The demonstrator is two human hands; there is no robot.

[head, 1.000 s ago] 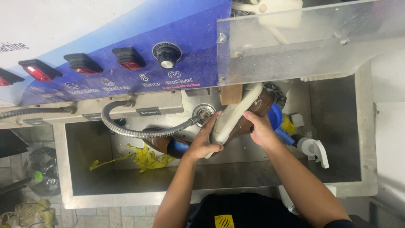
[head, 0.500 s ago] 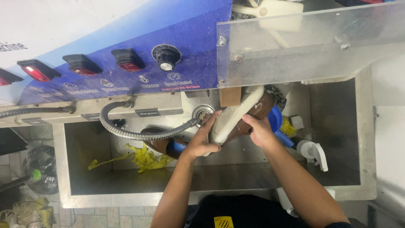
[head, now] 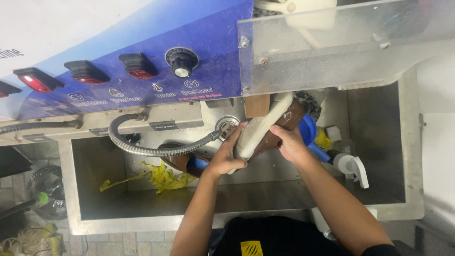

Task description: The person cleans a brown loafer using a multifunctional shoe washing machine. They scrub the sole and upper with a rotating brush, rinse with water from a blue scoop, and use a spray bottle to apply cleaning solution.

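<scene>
Both hands clamp the shoe [head: 265, 130] at 12 o'clock over the steel trough [head: 237, 199]: left hand [head: 227, 159] on pale sole, right hand [head: 291, 144] on brown upper. Looks stiff, light; I'd grip midsole.

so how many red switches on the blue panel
4 in a row left of the black knob: one cut off at the left edge, then one lit, then two more. More may lie out of frame.

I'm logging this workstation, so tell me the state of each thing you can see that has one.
Brown shoe with cream sole: held in both hands, sole up.
Left hand: gripping the sole's near end.
Right hand: closed on the upper.
Red rocker switch: appears lit.
Black round knob: pointer toward the person.
Flexible metal hose: curved, sagging.
Yellow plastic strip: crumpled in the steel trough.
</scene>
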